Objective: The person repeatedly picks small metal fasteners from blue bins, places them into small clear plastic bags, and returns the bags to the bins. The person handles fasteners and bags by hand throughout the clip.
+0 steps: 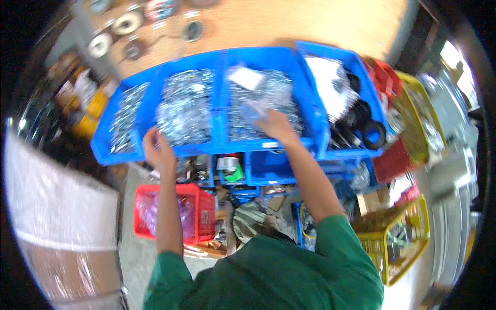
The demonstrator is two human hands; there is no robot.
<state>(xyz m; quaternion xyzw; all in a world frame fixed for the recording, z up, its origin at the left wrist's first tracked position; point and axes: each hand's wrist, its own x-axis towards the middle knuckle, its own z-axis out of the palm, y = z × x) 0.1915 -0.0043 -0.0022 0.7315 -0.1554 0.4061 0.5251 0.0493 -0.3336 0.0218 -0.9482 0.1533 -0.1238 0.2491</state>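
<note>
Well, rolls of tape lie near the far left corner of the wooden counter. Four blue bins stand in a row along its near edge. The first bin, at the left, has small shiny bits in it. The left hand is next, by the front rim where the first bin meets the second bin. Its grip is bent, and I cannot tell if it has anything. The second bin is full of shiny bits too. Down below it, a red crate has purple plastic inside. The third bin has more shiny bits, with a white card near the back. The right hand reaches into it, by a blurry, see-through thing. I cannot tell if its grip is clamped on that. The last bin, past the counter's middle, has white packs and black rings.
</note>
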